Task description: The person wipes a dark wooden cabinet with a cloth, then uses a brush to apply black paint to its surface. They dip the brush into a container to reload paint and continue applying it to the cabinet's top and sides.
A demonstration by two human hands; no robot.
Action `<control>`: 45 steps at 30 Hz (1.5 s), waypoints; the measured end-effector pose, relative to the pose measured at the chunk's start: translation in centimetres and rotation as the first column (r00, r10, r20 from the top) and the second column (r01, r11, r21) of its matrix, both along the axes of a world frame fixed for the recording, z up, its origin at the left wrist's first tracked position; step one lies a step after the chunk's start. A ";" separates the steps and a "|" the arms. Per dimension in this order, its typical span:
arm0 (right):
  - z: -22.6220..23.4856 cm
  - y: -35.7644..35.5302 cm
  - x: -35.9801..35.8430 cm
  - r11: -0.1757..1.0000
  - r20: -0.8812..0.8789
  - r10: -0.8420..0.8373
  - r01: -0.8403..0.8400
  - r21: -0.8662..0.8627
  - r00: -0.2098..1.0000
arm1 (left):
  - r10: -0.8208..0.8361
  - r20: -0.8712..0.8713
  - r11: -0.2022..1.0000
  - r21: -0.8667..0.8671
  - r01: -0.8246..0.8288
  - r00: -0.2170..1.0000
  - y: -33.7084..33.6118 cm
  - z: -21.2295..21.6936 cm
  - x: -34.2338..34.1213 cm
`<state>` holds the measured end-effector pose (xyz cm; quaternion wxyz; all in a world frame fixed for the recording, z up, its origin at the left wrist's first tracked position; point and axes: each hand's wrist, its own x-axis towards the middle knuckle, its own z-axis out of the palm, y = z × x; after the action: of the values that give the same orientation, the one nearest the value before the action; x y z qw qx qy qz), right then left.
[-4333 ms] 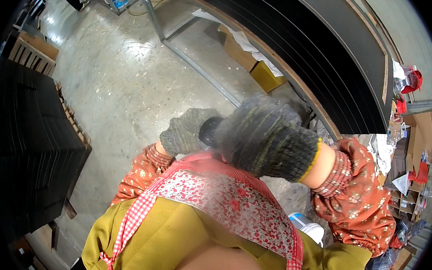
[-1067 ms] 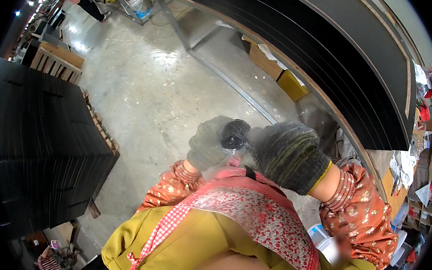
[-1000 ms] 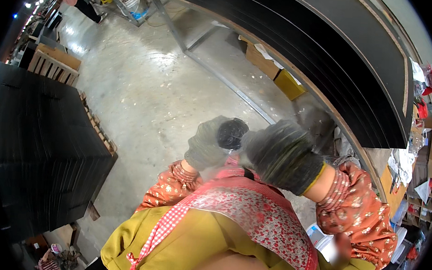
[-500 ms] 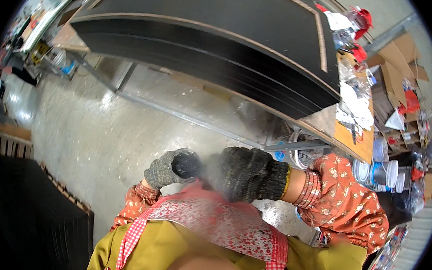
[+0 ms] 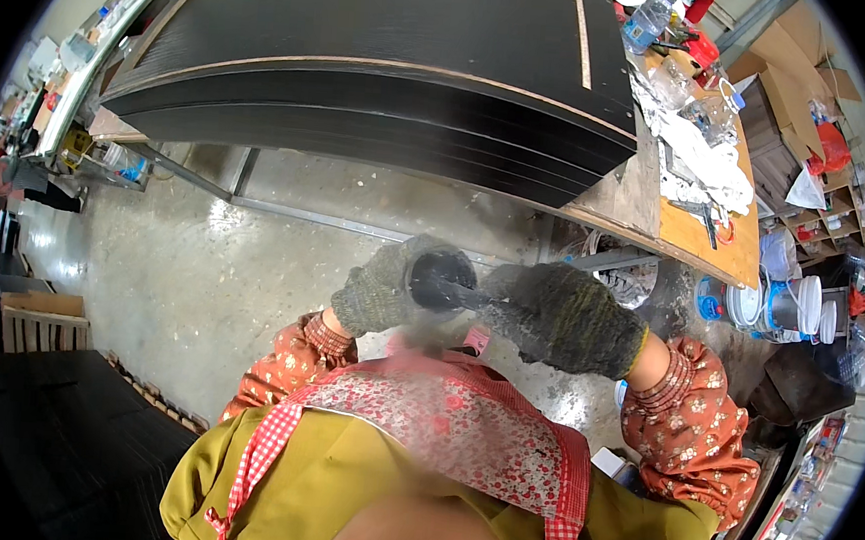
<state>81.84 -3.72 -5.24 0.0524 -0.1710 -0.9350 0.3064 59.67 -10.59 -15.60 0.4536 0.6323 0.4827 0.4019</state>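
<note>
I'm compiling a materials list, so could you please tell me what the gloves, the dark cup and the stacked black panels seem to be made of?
Gloves: knitted yarn, matt, given the stripes and ridged texture. Dark cup: perhaps plastic, dull-looking; its round rim fits, but doesn't settle it. Black panels: probably coated wood-based board, satin-looking, with tan, wood-like lines on top.

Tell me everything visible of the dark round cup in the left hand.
The dark grey, round, open-topped cup has a circular rim and a shadowed interior; its material and contents can't be told. The grey knit-gloved left hand grips its side, mouth facing up toward the camera, above the concrete floor. A dark slim piece extends from the grey knit-gloved right hand across its mouth; contact is unclear.
</note>
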 end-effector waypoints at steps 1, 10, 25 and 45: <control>0.1 0.4 0.5 0.999 -0.028 -0.016 0.014 -0.048 0.999 | -0.011 0.067 1.000 0.005 0.010 0.998 0.5 0.3 0.7; -0.2 1.6 6.1 0.998 0.064 0.011 -0.015 0.059 0.998 | -0.121 -0.131 0.988 0.081 0.132 0.984 2.9 4.3 5.0; 4.9 1.5 11.7 0.831 0.270 0.025 -0.170 0.530 0.962 | -0.330 -0.181 0.943 -0.103 0.316 0.926 6.5 4.4 9.5; 5.8 9.2 16.5 0.964 0.074 -0.242 0.248 -0.095 0.967 | -0.108 -0.276 0.994 -0.032 0.103 0.955 8.5 5.9 13.8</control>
<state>98.34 5.44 0.59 0.0519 -0.2973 -0.8905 0.3404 73.46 -2.11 -9.73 0.4078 0.7033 0.5103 0.2804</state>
